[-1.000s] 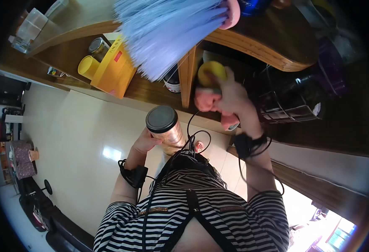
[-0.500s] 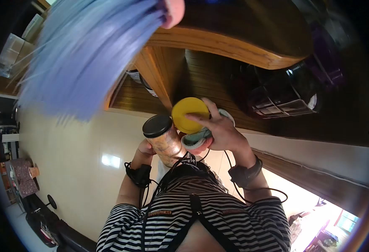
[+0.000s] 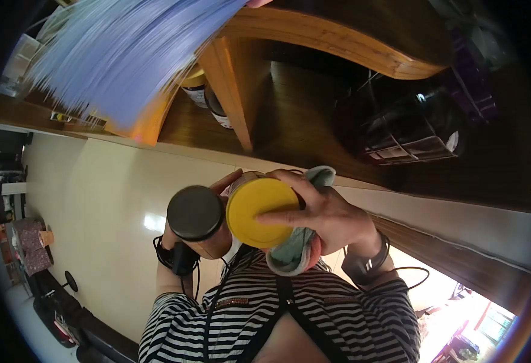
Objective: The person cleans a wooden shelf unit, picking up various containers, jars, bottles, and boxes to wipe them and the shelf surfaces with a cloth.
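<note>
Two lidded jars are side by side in front of my striped shirt. The jar with the dark lid (image 3: pixel 195 213) is on the left, with my left hand (image 3: pixel 224 181) around it; only part of that hand shows. My right hand (image 3: pixel 332 219) grips the jar with the yellow lid (image 3: pixel 262 213), one finger lying across the lid. A green and pink cloth (image 3: pixel 291 253) hangs from my right hand beside that jar.
Blue-purple bristles (image 3: pixel 132 54) hang at the upper left, before a wooden shelf (image 3: pixel 338 42). Jars (image 3: pixel 217 112) stand inside the shelf behind an upright board. A dark glass container (image 3: pixel 407 130) is at the right. A black sofa (image 3: pixel 105 339) is at lower left.
Both jars have come closer to the camera and lower in view, the dark-lidded one also further left. My right hand has moved down with the cloth. The shelf and bristles sit higher.
</note>
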The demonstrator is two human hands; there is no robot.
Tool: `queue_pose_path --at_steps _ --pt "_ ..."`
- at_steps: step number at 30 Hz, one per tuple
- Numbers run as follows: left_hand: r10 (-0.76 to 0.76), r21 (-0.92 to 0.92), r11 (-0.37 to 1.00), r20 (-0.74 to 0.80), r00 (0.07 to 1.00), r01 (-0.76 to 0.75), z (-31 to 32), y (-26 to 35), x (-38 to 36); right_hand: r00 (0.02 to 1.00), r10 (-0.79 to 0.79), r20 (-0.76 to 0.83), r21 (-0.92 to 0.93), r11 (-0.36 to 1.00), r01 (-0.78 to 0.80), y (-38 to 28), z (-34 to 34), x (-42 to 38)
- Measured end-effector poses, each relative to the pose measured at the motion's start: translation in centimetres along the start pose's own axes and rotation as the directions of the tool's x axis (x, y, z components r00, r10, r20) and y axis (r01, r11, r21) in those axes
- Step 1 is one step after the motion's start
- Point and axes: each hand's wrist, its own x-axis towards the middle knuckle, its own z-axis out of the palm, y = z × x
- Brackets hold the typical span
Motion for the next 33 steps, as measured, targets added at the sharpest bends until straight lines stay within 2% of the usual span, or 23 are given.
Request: queue_pose_path --at_steps 1,2,3,4,6,7,8,10,11,13,14,16,18,19,22,26,28,29,33 --pt "-0.03 0.034 0.999 -0.028 0.999 0.031 1.2 0.7 -0.4 0.999 -0.016 0.03 -0.07 0.997 0.018 -0.6 -0.1 0.2" --pt "-0.059 0.038 0.997 -0.063 0.996 0.061 2.2 1.2 -0.8 0.999 -0.021 0.036 -0.061 0.998 0.023 -0.8 0.2 0.4" --pt "-0.029 0.564 0.826 0.067 0.997 -0.014 0.8 1.8 -0.8 0.996 -0.059 0.067 -0.011 0.998 0.06 -0.9 0.6 0.7" --pt "-0.024 0.562 0.827 0.058 0.998 -0.013 -0.1 1.8 -1.0 0.991 -0.1 0.093 0.037 0.995 0.097 -1.0 0.8 1.0" --pt "-0.185 0.293 0.94 0.004 0.983 0.176 -1.6 1.7 -1.3 0.981 -0.125 0.146 0.08 0.99 0.114 -1.7 0.7 1.7" --pt "-0.01 0.203 0.979 0.1 0.995 -0.01 -2.0 1.3 -1.2 0.97 -0.145 0.195 0.117 0.985 0.124 -2.0 0.6 1.9" --pt "-0.009 0.205 0.979 0.101 0.995 -0.012 -2.3 1.2 -1.8 0.97 -0.146 0.194 0.116 0.985 0.125 -2.0 0.6 2.0" --pt "-0.199 0.138 0.968 -0.088 0.976 0.21 0.2 1.9 -2.5 0.942 -0.255 0.219 0.199 0.957 0.213 -1.9 0.8 2.1" --pt "-0.202 0.142 0.967 -0.087 0.975 0.213 0.7 1.9 -2.8 0.943 -0.254 0.214 0.198 0.957 0.213 -1.9 0.8 2.1" --pt "0.002 0.334 0.942 -0.019 1.0 0.004 1.4 1.8 -3.3 0.908 -0.252 0.334 0.23 0.956 0.181 -2.0 0.9 1.8" --pt "-0.011 0.337 0.941 -0.012 1.0 0.015 1.6 2.1 -3.5 0.914 -0.241 0.326 0.227 0.959 0.172 -2.2 0.9 1.7" --pt "-0.013 0.492 0.868 0.148 0.989 -0.062 2.1 3.0 -3.5 0.878 -0.228 0.422 0.236 0.962 0.136 -3.1 0.6 1.9" --pt "-0.022 0.545 0.831 0.238 0.971 -0.115 2.6 4.2 -3.7 0.887 -0.261 0.381 0.266 0.95 0.165 -3.6 0.3 1.3" --pt "-0.031 0.559 0.82 0.263 0.964 -0.125 2.8 4.7 -3.7 0.885 -0.309 0.347 0.304 0.93 0.206 -3.8 0.3 1.0" --pt "-0.066 0.583 0.803 0.296 0.953 -0.125 3.2 5.7 -3.3 0.907 -0.309 0.287 0.339 0.918 0.206 -4.3 0.2 -0.2" --pt "-0.108 0.601 0.792 0.313 0.943 -0.109 3.5 6.4 -2.7 0.929 -0.277 0.245 0.346 0.92 0.183 -4.4 -0.8 -1.5" --pt "-0.127 0.605 0.79 0.32 0.939 -0.099 3.6 6.4 -2.3 0.933 -0.225 0.282 0.382 0.918 0.106 -4.4 -1.8 -2.3" --pt "-0.133 0.603 0.791 0.328 0.935 -0.099 3.8 6.3 -2.2 0.94 -0.237 0.246 0.391 0.911 0.128 -4.6 -2.0 -2.7" --pt "-0.157 0.607 0.79 0.342 0.927 -0.09 4.2 6.3 -1.7 0.945 -0.255 0.205 0.304 0.934 0.186 -4.6 -3.9 -4.1"
